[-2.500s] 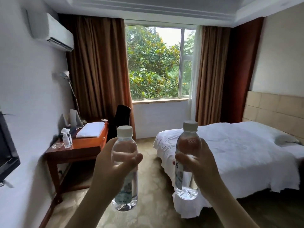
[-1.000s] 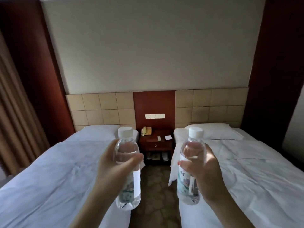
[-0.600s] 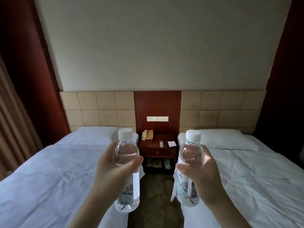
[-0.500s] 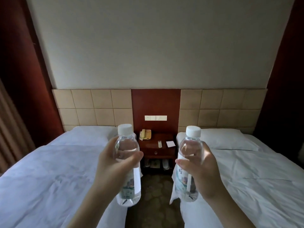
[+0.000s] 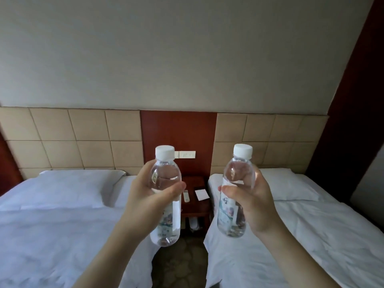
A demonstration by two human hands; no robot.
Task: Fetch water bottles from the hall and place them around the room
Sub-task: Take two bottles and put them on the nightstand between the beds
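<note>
Both hands (image 5: 149, 204) grip upright bottles (image 5: 166, 196).

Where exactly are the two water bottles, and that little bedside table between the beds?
left bottle (image 5: 165, 154): head view, on its white cap.
right bottle (image 5: 242, 151): head view, on its white cap.
nightstand (image 5: 195, 206): head view, on its bare wooden top, between the two beds.

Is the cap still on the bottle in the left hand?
Yes, capped. A white cap sits on the bottle, which the left hand holds upright.
</note>
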